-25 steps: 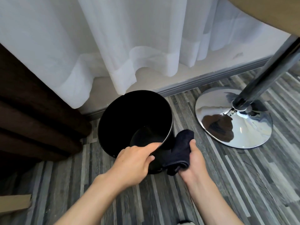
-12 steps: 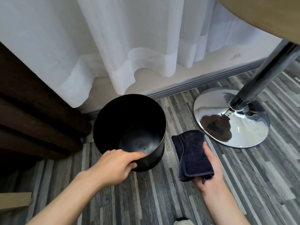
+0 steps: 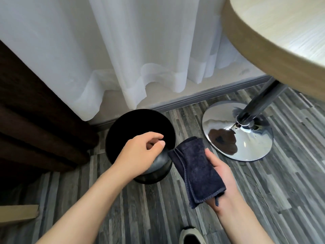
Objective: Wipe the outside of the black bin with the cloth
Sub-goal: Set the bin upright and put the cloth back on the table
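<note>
The black bin [image 3: 140, 124] stands upright on the striped grey floor a little left of the frame's centre, round and glossy, its open mouth facing up and its inside dark. The cloth [image 3: 195, 168] is just to its lower right, a dark navy towel folded into a thick oblong that slants from the bin's rim down toward the lower right, its upper corner at the rim, whether touching is unclear, a loose thread at its bottom edge.

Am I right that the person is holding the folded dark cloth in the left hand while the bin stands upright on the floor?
Not quite: the head view shows the folded dark cloth in the right hand. The left hand is empty above the bin, which does stand upright on the floor.
</note>
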